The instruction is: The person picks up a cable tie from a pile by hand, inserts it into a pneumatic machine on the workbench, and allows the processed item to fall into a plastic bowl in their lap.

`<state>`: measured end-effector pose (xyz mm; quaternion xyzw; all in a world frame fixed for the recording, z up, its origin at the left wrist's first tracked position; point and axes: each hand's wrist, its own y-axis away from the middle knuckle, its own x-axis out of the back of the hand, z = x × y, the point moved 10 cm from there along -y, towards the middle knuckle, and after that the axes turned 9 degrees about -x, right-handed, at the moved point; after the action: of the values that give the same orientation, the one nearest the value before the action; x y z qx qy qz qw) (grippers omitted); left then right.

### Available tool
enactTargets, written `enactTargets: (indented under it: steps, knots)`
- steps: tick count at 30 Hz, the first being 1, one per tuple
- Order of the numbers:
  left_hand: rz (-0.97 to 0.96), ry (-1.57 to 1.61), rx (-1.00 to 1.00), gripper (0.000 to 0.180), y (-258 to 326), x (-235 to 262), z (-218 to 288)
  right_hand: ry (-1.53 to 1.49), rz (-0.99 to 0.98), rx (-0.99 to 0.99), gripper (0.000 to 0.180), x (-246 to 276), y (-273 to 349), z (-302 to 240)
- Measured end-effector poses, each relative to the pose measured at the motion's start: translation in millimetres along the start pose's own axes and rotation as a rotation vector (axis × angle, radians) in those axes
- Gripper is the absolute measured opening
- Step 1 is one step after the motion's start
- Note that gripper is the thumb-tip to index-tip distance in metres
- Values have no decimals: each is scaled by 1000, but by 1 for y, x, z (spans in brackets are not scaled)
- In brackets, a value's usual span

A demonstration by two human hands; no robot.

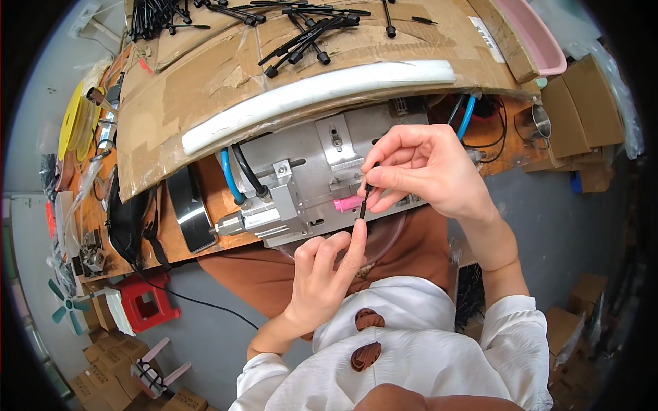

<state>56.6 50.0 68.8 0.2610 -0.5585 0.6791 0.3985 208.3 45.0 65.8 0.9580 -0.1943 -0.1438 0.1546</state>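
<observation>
A slim black wand (364, 203) hangs upright in front of my body, by the near edge of a metal fixture (322, 152). My right hand (428, 172) is closed on its upper part, thumb and forefinger pinched together. From below, my left hand (323, 274) reaches its lower end with one finger stretched up against it and the others curled in. Part of that lower end is hidden behind the fingertip. Just behind the wand, a pink cylindrical piece (348, 203) sticks out at the fixture. The fixture carries a clamp block (284, 198) on its left.
A cardboard sheet (226, 89) with a white foam strip (322, 96) overhangs the fixture. Several black wands (312, 38) lie on it. Blue hoses (229, 177) run underneath. A phone (190, 209) rests left on the wooden bench; a metal cup (534, 123) stands right.
</observation>
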Motion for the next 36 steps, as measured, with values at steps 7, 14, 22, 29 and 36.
enactTargets:
  steps: [7, 14, 22, 29, 36]
  knots:
    - [2, 24, -28, 50, 0, 3, 3, -19, -35, -20, 12, -5, 3, 2]
    - [-42, 143, -40, 54, 0, 1, 6, 145, -111, -71, 7, 1, 8, 0]
    - [-33, 204, 90, 60, 9, -9, 21, 60, -162, -106, 18, -7, 7, 33]
    - [-145, -55, 287, 73, 9, -44, -7, 200, 378, 373, 23, 31, 47, -2]
    - [-264, -150, 245, 67, 5, -62, -2, 181, 426, 514, 17, 40, 71, -4]
